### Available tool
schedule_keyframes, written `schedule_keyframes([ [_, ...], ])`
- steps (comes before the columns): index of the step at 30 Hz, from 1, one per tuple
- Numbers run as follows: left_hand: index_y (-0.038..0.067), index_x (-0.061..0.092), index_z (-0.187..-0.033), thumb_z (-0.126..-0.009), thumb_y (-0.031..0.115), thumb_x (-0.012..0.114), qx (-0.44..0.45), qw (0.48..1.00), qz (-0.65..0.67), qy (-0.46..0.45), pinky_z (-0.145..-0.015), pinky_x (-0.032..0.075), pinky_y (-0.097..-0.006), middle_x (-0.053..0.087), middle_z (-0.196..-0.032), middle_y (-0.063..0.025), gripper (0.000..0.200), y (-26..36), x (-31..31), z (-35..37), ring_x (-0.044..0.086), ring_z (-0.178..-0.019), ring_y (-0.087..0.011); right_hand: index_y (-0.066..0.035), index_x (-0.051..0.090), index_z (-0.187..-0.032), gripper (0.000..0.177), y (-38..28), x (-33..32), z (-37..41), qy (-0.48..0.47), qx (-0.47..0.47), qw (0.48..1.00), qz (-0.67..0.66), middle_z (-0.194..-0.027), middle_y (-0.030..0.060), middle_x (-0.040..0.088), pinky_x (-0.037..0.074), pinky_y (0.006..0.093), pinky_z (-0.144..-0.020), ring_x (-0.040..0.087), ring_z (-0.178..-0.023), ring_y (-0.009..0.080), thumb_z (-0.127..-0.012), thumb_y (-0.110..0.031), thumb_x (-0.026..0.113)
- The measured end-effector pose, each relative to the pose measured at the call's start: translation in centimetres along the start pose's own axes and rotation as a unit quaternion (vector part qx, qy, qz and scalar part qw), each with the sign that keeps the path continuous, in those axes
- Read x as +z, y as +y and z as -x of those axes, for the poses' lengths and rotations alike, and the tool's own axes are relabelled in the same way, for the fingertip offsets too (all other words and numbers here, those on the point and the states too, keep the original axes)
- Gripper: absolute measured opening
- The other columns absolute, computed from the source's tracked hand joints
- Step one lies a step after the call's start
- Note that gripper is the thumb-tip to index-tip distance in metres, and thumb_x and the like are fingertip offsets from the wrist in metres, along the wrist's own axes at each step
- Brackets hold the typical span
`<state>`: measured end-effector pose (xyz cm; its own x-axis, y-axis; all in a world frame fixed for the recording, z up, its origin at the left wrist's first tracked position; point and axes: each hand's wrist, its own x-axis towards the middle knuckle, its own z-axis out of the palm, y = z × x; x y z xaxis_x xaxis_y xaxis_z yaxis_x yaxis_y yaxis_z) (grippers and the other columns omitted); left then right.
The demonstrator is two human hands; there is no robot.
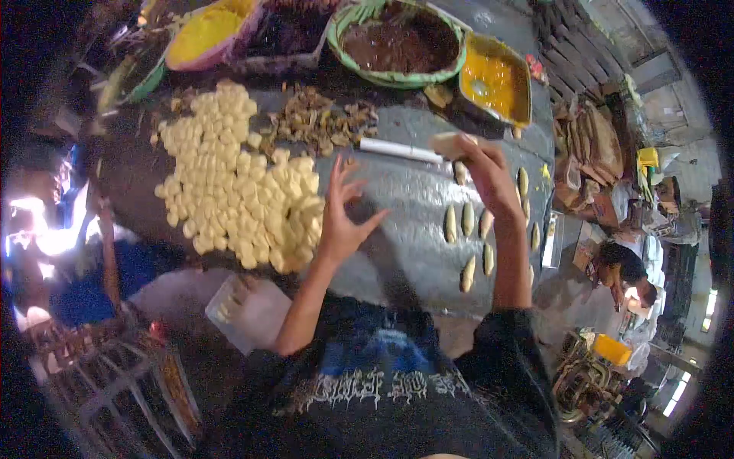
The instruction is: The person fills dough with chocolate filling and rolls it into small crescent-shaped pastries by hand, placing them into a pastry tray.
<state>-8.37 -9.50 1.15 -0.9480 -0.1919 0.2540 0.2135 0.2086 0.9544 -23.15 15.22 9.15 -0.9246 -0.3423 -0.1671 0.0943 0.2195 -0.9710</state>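
My left hand (pixel 345 218) hovers over the dark worktop with its fingers spread and nothing in them. To its left lies a broad heap of pale yellow dough pieces (pixel 237 183). Pinched in the fingers of my right hand (pixel 492 180) is a pale piece of dough (pixel 443 142), raised above the worktop. A white rod (pixel 401 150) rests between the two hands, its right end close to the held dough. Several slim, spindle-shaped dough rolls (pixel 468 220) lie spaced out below and around my right wrist.
Along the far side stand a pink basin of yellow stuff (pixel 205 37), a green-rimmed basin (pixel 336 53) of brown filling and a tray of orange-yellow liquid (pixel 493 80). Brown scraps (pixel 321 121) lie before them. Other people are at left and right (pixel 623 271).
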Motion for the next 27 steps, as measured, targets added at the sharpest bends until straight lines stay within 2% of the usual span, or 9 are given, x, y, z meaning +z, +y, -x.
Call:
schedule_keyframes([
  [2, 0.008, 0.015, -0.163, -0.078, 0.01, 0.088, -0.044, 0.999, -0.014, 0.002, -0.102, 0.051, -0.042, 0.047, -0.153, -0.017, 0.113, -3.0, -2.4, -0.2, 0.061, -0.125, -0.0276, 0.002, 0.076, -0.105, 0.055, -3.0, 0.7, -6.7, 0.038, 0.001, 0.977, 0.21, -0.091, 0.0061, 0.071, 0.048, 0.031, -0.073, 0.063, -0.081, 0.017, -0.1, -0.051, 0.061],
  [5, 0.009, 0.022, -0.162, -0.081, 0.007, 0.084, -0.091, 0.995, -0.022, -0.021, -0.101, 0.051, -0.0415, 0.051, -0.149, -0.0151, 0.101, -5.5, -5.5, -0.8, 0.062, -0.122, -0.0262, -0.001, 0.076, -0.095, 0.06, -6.1, 2.1, -18.7, -0.007, -0.079, 0.922, 0.378, -0.069, 0.0133, 0.064, 0.042, 0.0419, -0.062, 0.061, -0.068, 0.0248, -0.099, -0.058, 0.058],
  [7, 0.009, 0.026, -0.161, -0.084, 0.006, 0.081, -0.123, 0.992, -0.015, -0.038, -0.101, 0.051, -0.0412, 0.054, -0.147, -0.0141, 0.095, -6.9, -7.1, -1.3, 0.063, -0.121, -0.0248, -0.002, 0.077, -0.094, 0.054, -4.0, 3.3, -27.5, -0.036, -0.201, 0.857, 0.473, -0.079, 0.0209, 0.069, 0.049, 0.047, -0.064, 0.067, -0.073, 0.0344, -0.099, -0.053, 0.057],
  [10, 0.009, 0.029, -0.159, -0.088, 0.005, 0.077, -0.17, 0.984, 0.008, -0.056, -0.1, 0.051, -0.0401, 0.059, -0.142, -0.0134, 0.085, -8.5, -8.6, -2.6, 0.064, -0.119, -0.0225, -0.004, 0.077, -0.091, 0.038, 3.8, 4.0, -37.4, -0.031, -0.244, 0.672, 0.698, -0.093, 0.0216, 0.074, 0.055, 0.0534, -0.07, 0.07, -0.082, 0.0402, -0.096, -0.037, 0.059],
  [13, 0.008, 0.034, -0.156, -0.093, 0.006, 0.071, -0.199, 0.977, 0.015, -0.074, -0.1, 0.051, -0.0383, 0.065, -0.134, -0.0133, 0.074, -7.8, -10.0, -4.8, 0.066, -0.113, -0.0214, -0.005, 0.077, -0.092, 0.025, 5.8, 5.6, -37.8, -0.223, -0.16, 0.577, 0.769, -0.098, 0.0225, 0.073, 0.058, 0.0563, -0.077, 0.071, -0.086, 0.0421, -0.087, -0.025, 0.063],
  [17, 0.008, 0.038, -0.154, -0.094, 0.005, 0.068, -0.186, 0.979, 0.057, -0.067, -0.099, 0.051, -0.0371, 0.067, -0.129, -0.0123, 0.067, -9.4, -10.3, -6.1, 0.067, -0.111, -0.0205, -0.006, 0.074, -0.103, 0.027, 5.4, 6.4, -37.1, -0.314, -0.021, 0.616, 0.722, -0.102, 0.0141, 0.074, 0.057, 0.052, -0.082, 0.072, -0.088, 0.0323, -0.086, -0.022, 0.061],
  [22, 0.007, 0.041, -0.151, -0.096, 0.005, 0.066, -0.158, 0.981, 0.076, -0.088, -0.096, 0.052, -0.035, 0.069, -0.125, -0.0117, 0.06, -10.2, -9.0, -7.4, 0.068, -0.108, -0.0188, -0.006, 0.07, -0.106, 0.027, 6.0, 4.4, -41.6, -0.388, 0.16, 0.724, 0.547, -0.087, 0.0065, 0.068, 0.055, 0.0363, -0.063, 0.065, -0.075, 0.02, -0.089, -0.025, 0.062],
  [25, 0.007, 0.042, -0.15, -0.097, 0.006, 0.065, -0.166, 0.976, 0.107, -0.087, -0.095, 0.052, -0.0346, 0.07, -0.124, -0.0113, 0.058, -9.2, -8.0, -7.2, 0.069, -0.108, -0.0186, -0.005, 0.069, -0.11, 0.029, 6.2, 3.9, -39.7, -0.313, 0.114, 0.924, 0.187, -0.087, 0.0072, 0.069, 0.054, 0.0329, -0.058, 0.065, -0.074, 0.0193, -0.094, -0.027, 0.059],
  [27, 0.004, 0.043, -0.15, -0.098, 0.005, 0.064, -0.183, 0.974, 0.103, -0.089, -0.099, 0.051, -0.0338, 0.069, -0.125, -0.0115, 0.055, -7.5, -7.7, -7.1, 0.068, -0.11, -0.0182, -0.004, 0.068, -0.115, 0.031, 4.8, 5.2, -36.9, -0.224, 0.11, 0.965, -0.079, -0.094, 0.0111, 0.072, 0.055, 0.0327, -0.058, 0.069, -0.081, 0.0227, -0.098, -0.027, 0.058],
])
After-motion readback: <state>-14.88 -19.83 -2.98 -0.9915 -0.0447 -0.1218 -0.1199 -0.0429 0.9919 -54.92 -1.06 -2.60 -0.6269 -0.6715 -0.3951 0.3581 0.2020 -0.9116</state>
